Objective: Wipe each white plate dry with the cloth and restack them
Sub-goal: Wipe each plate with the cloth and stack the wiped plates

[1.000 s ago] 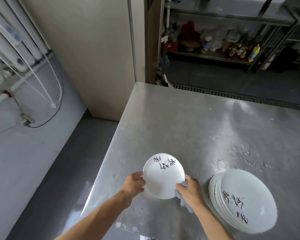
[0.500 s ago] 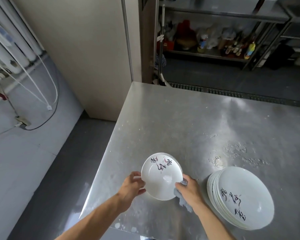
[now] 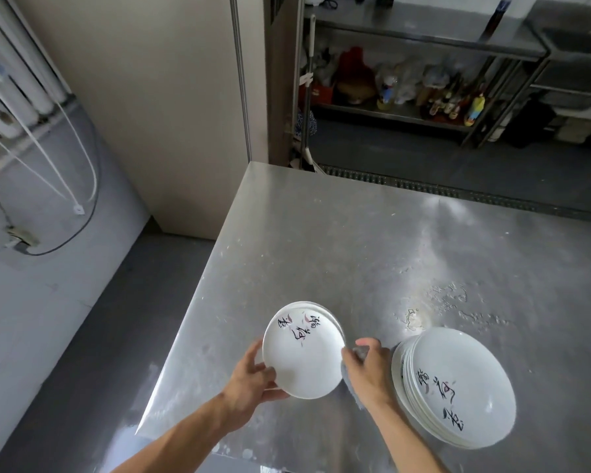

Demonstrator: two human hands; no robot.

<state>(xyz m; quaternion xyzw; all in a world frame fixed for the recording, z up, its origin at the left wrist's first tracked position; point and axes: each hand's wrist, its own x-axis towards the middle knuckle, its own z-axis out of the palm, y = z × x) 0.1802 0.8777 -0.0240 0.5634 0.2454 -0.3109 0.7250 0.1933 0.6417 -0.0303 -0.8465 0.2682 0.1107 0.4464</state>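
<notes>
A white plate (image 3: 304, 353) with black brush lettering is tilted up above the steel table, over another plate edge behind it. My left hand (image 3: 253, 377) grips its lower left rim. My right hand (image 3: 369, 370) holds a grey cloth (image 3: 350, 387) against the plate's right rim; most of the cloth is hidden under the hand. To the right, a stack of several white plates (image 3: 458, 387) with the same lettering lies on the table.
The steel table (image 3: 355, 250) has wet patches (image 3: 440, 302) beyond the stack. Its left edge and front corner are close to my left arm. Grey floor lies to the left. Steel shelving with bottles (image 3: 423, 93) stands at the back.
The plate has turned in my hands and my left hand has shifted lower along the rim. My right hand with the cloth has moved slightly away along the right rim.
</notes>
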